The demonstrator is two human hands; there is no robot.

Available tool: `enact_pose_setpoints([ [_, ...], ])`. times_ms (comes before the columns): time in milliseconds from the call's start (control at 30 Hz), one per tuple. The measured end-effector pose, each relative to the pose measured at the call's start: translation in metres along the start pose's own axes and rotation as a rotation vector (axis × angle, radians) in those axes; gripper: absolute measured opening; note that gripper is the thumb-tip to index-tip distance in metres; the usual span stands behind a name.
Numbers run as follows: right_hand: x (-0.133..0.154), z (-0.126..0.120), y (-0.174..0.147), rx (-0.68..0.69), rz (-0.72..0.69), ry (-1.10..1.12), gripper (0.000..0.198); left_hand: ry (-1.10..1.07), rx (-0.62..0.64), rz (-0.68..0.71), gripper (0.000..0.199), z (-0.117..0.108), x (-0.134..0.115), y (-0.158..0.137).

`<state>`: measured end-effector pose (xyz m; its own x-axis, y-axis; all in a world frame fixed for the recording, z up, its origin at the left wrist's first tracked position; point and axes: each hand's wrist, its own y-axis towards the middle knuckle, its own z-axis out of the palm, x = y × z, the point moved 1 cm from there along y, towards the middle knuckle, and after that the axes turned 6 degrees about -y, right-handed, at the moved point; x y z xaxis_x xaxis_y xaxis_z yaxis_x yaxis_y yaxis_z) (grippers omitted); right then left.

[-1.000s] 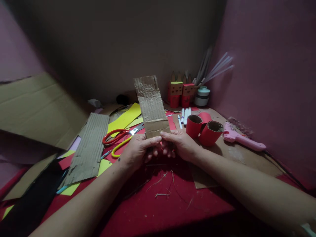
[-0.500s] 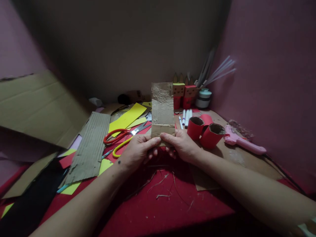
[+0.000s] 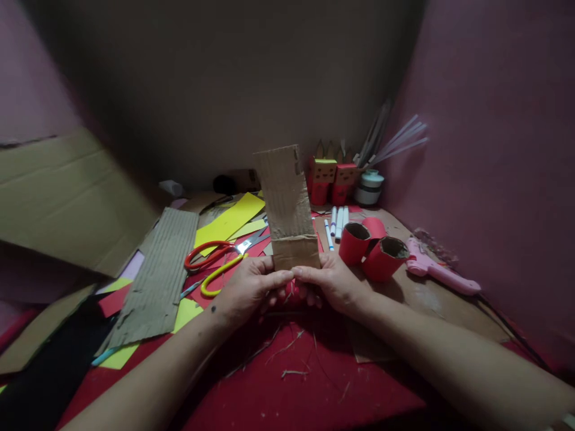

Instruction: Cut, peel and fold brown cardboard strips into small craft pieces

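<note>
A narrow strip of cardboard (image 3: pixel 287 203) stands up between my hands, leaning a little left, with a crease across its lower part. My left hand (image 3: pixel 256 283) pinches its bottom edge, thumb in front and fingers behind. From the other side my right hand (image 3: pixel 330 280) grips the same edge, and the two thumb tips meet. Left of the strip lie scissors (image 3: pixel 215 257) with one red and one yellow handle. Three red paper-covered tubes (image 3: pixel 354 244) stand close to my right hand.
Left are a ridged cardboard piece (image 3: pixel 155 272), yellow paper (image 3: pixel 230 218) and a large cardboard sheet (image 3: pixel 67 197). Markers (image 3: pixel 339 222), decorated red holders (image 3: pixel 321 179) and a lidded jar (image 3: pixel 370 187) stand behind. A pink glue gun (image 3: pixel 442 269) lies right. Fibre scraps (image 3: pixel 294 373) litter the red cloth (image 3: pixel 251 398).
The top of the cardboard strip has tilted left, and its face now looks ribbed rather than shiny. Both hands keep their grip and sit slightly lower in view.
</note>
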<state>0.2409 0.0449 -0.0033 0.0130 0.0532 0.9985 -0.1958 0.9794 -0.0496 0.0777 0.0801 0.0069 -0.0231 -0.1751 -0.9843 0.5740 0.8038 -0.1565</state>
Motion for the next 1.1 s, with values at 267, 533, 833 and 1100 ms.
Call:
enact_pose_setpoints([
  [267, -0.001, -0.006, 0.002, 0.081, -0.069, 0.041, 0.036, 0.036, 0.000, -0.059, 0.021, 0.002, -0.007, -0.006],
  [533, 0.005, -0.013, 0.006, -0.164, -0.183, 0.154, 0.024, 0.107, 0.049, -0.100, 0.022, 0.009, -0.003, -0.004],
  [833, 0.009, -0.003, -0.002, -0.073, -0.089, 0.190, 0.026, -0.003, -0.039, -0.174, 0.018, 0.019, -0.001, -0.006],
  [1100, 0.002, 0.000, -0.004, 0.053, -0.049, 0.234, 0.020, 0.033, 0.070, -0.173, 0.023, 0.020, 0.005, -0.005],
])
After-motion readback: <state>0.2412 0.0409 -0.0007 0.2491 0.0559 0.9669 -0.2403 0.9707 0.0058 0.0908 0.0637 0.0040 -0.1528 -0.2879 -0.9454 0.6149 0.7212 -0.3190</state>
